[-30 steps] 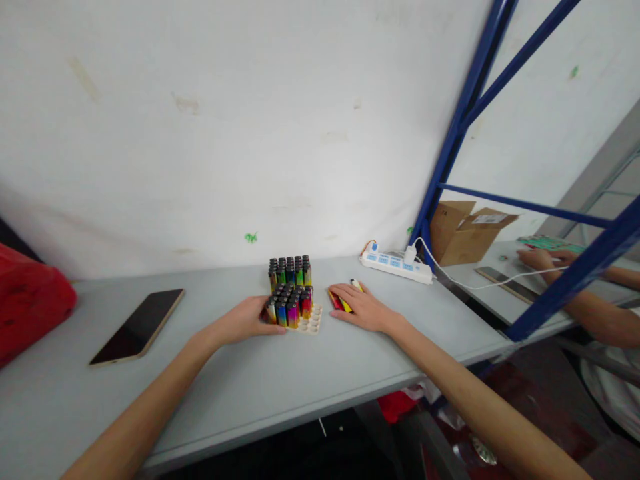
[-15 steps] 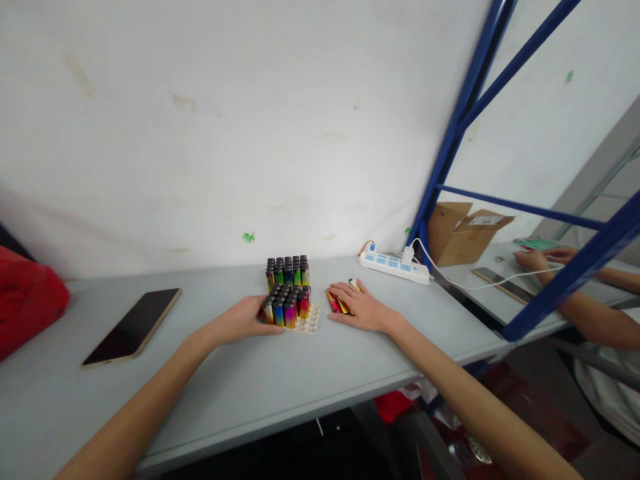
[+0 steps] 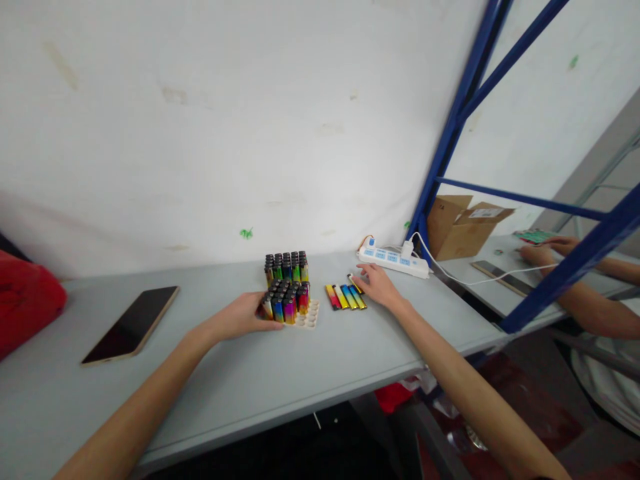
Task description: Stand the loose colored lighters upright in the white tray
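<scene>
I see the left hand (image 3: 247,315) curved around the standing tubes (image 3: 289,309), the right hand (image 3: 377,285) half open.
How firmly the left presses, or whether the right holds the pale-ended tube (image 3: 355,285) there, I cannot tell. The standing tubes are in the holed tray (image 3: 309,321); four lying tubes (image 3: 341,297) are between tray and right hand; farther back is the power strip (image 3: 393,262).

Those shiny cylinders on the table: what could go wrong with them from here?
The upright cylinders stand close together in the pale tray, so a jolt from the left hand at their side might topple some. The loose cylinders lie flat on the table; a brush from the right hand could scatter them.
</scene>
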Demonstrator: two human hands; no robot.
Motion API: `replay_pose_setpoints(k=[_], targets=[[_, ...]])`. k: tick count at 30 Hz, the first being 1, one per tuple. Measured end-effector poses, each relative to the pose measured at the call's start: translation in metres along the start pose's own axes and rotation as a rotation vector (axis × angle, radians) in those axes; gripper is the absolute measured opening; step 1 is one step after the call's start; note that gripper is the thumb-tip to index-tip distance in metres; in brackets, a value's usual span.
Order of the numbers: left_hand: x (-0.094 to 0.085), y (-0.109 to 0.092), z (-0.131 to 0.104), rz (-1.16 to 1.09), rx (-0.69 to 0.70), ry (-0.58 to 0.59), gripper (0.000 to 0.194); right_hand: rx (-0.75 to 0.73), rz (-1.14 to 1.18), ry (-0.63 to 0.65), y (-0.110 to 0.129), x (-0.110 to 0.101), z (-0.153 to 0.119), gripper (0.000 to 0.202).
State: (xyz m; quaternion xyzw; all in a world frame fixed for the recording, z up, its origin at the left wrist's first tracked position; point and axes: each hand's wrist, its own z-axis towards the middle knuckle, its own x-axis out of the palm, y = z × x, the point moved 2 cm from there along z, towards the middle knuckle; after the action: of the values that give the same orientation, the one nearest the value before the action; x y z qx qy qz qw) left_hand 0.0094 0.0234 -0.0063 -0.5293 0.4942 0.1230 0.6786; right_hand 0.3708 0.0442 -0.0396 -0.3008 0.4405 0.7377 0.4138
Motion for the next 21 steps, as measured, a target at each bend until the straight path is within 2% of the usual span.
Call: replay_pose_setpoints(k=[3,6,9,12,14,17,20,21], targets=[[0.0,-0.001,0.0,0.004,0.006,-0.001,0.062,0.024,-0.002,0.125,-0.009,0.005,0.005,0.037],[-0.001,-0.002,-0.001,0.011,0.0,-0.005,0.063,0.029,0.002,0.161,-0.009,0.007,0.007,0.032],[-0.001,-0.002,-0.001,0.024,-0.014,0.0,0.058,-0.058,0.006,0.109,-0.005,0.01,0.007,0.03],[0.0,-0.001,-0.001,0.025,-0.022,0.013,0.056,-0.018,0.261,0.004,0.004,0.008,0.007,0.029],[0.0,0.0,-0.001,0.019,-0.015,0.008,0.056,0.089,0.575,-0.017,0.018,0.003,0.008,0.03],[0.0,0.0,-0.001,0.011,0.001,-0.003,0.059,0.142,1.01,0.089,0.057,-0.005,0.011,0.032],[0.0,-0.001,-0.002,-0.005,0.027,-0.03,0.061,0.066,1.029,0.231,0.1,-0.005,0.013,0.035],[-0.001,-0.002,-0.002,-0.015,0.04,-0.04,0.061,0.024,0.968,0.216,0.11,-0.003,0.014,0.036]])
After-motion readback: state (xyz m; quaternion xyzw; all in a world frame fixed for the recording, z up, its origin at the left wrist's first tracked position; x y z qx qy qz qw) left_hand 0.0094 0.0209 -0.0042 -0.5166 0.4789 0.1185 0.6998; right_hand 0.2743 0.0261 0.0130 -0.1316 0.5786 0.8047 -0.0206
